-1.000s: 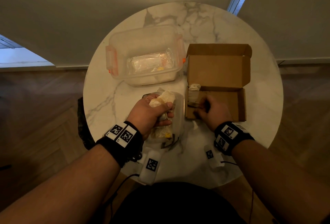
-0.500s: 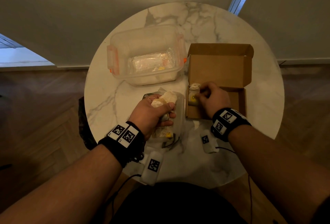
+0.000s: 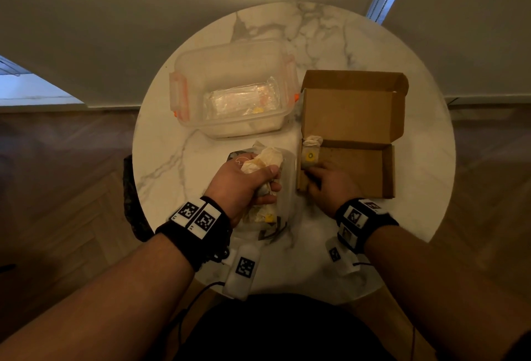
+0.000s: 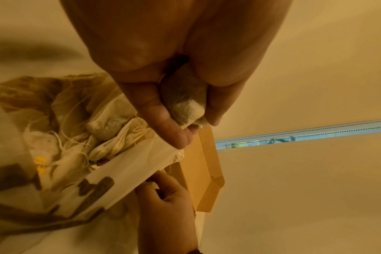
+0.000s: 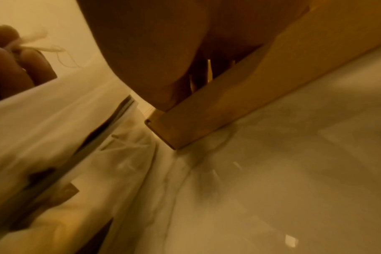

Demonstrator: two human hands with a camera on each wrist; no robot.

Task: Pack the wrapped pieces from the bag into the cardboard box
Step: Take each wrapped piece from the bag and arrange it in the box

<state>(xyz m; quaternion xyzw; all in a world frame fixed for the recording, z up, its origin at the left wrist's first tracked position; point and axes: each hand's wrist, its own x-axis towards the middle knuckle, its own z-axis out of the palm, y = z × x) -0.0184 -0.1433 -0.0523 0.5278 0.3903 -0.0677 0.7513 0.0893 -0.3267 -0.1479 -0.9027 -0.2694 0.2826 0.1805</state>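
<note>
My left hand (image 3: pixel 244 185) grips a bundle of pale wrapped pieces (image 3: pixel 265 159) just above the translucent printed bag (image 3: pixel 287 185). In the left wrist view one wrapped piece (image 4: pixel 185 103) sits squeezed between my fingers, and several more (image 4: pixel 107 123) lie in the open bag (image 4: pixel 87 189). The open cardboard box (image 3: pixel 359 171) stands to the right of the bag. A wrapped piece with a yellow tag (image 3: pixel 310 150) lies in its far left corner. My right hand (image 3: pixel 327 188) curls over the box's near left wall (image 5: pixel 228 103), with the fingertips hidden inside.
A clear plastic container with orange clips (image 3: pixel 184 96) stands behind the bag and holds a clear packet (image 3: pixel 244 99). Everything sits on a small round marble table (image 3: pixel 172 159) with wooden floor all around. The box lid (image 3: pixel 350 113) stands upright at the back.
My right hand reached to the wrapped piece in the box's far left corner, then drew back to the near left wall. The left hand has kept its grip over the bag.
</note>
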